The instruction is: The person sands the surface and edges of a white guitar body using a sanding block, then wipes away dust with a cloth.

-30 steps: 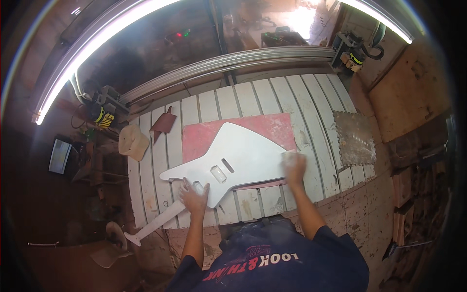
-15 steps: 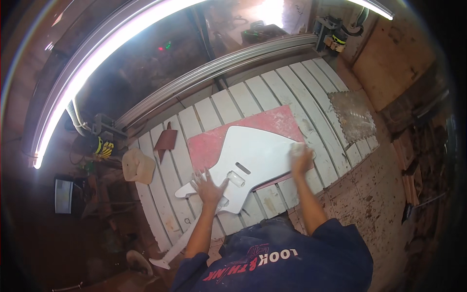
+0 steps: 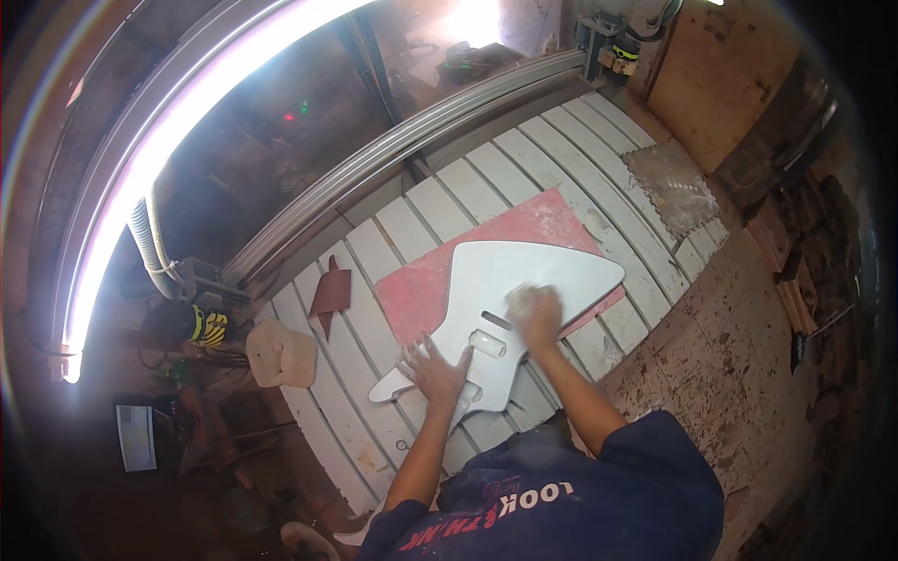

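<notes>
The white guitar (image 3: 477, 304) lay flat on the slatted tabletop (image 3: 580, 154), most of its body over a pink mat (image 3: 409, 293), directly beneath both hands. The left hand (image 3: 436, 373) was at the neck end of the body, while the right hand (image 3: 541, 323) was over the middle, just beside the narrow slot (image 3: 497, 321). A rectangular recess (image 3: 487, 344) lay between the two hands.

The guitar's long axis ran diagonally, from a broad rounded wing at the upper right down to the neck at the lower left. A slimmer horn pointed left past the left hand. Much of the neck was hidden under the left forearm; the pale headstock (image 3: 352, 539) showed near the lower edge.

The left hand lay palm down and open, fingers spread across the white surface, its forearm reaching up from the lower edge. The right hand was curled around a pale pad (image 3: 520, 298) against the body; blur hid the exact grip. Its forearm slanted up and leftward from a dark sleeve (image 3: 655, 467).

Farther left on the tabletop were a folded brown sheet (image 3: 330, 292) and a beige cap (image 3: 282, 353).
</notes>
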